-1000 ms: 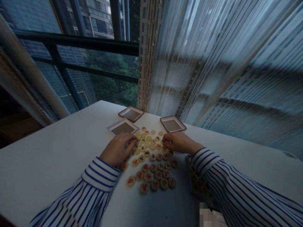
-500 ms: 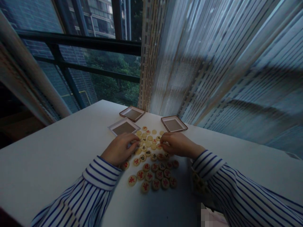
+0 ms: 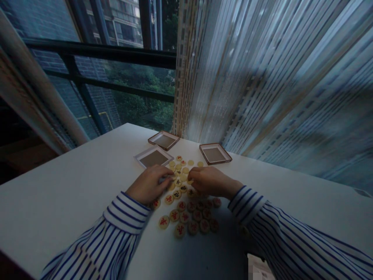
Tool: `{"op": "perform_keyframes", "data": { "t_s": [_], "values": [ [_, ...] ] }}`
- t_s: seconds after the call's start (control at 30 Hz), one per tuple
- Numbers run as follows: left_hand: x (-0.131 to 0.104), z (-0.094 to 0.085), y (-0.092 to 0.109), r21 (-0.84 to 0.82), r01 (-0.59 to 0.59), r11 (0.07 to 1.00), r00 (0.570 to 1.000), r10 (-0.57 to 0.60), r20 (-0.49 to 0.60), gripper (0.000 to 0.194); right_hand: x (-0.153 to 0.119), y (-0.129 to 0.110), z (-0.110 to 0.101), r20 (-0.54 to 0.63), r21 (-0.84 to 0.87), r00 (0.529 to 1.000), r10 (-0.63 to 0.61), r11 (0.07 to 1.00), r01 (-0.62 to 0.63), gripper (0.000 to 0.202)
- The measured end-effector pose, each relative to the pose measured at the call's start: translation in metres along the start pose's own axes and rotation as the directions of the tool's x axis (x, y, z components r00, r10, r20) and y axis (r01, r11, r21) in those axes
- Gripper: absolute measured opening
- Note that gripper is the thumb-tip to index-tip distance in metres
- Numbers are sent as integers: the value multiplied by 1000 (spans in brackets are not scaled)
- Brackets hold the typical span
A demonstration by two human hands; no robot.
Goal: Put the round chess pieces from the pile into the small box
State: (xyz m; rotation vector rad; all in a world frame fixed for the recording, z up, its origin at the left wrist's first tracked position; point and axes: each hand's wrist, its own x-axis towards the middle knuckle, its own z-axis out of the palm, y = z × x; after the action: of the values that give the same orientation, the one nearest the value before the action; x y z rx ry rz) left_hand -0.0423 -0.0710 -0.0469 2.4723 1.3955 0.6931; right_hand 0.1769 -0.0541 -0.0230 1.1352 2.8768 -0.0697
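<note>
Right grip [image 3: 212,181] has moved nearer left grip [image 3: 149,184]; pieces [image 3: 178,182] lie between; cannot tell whether either is closed.

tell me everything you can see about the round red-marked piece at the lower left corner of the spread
The pale cream, round, thick disc shows a red character on its upward face; it looks like wood or plastic, I can't tell which. It lies flat on the white tabletop, close beside another cream disc with red marking; contact between them is unclear. Neither the left hand nor the right hand touches it.
</note>
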Motion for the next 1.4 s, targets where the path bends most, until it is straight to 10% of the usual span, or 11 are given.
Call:
{"op": "perform_keyframes", "data": {
  "t_s": [0.57, 0.87, 1.17, 1.4],
  "values": [
    [-1, 1, 3, 104, -66, 992, 978, 44, 204, 24, 1, -3, 1, -2, -12, 1000, -9, 1000, 9, 22],
    [-2, 1, 3, -177, 25, 984, 999, -17, 45, 25, -5, -2, -4, -80, 40, 997, -12, 999, 16, 20],
    [0, -11, 13, -822, 252, 511, 937, -340, 76, 36, -6, -12, -6, -317, 103, 949, 5, 994, 29, 19],
    [0, -10, 17, -884, 322, 338, 893, -417, 166, 32, -3, -22, -8, -423, 173, 906, 10, 982, 70, 19]
  ]
}}
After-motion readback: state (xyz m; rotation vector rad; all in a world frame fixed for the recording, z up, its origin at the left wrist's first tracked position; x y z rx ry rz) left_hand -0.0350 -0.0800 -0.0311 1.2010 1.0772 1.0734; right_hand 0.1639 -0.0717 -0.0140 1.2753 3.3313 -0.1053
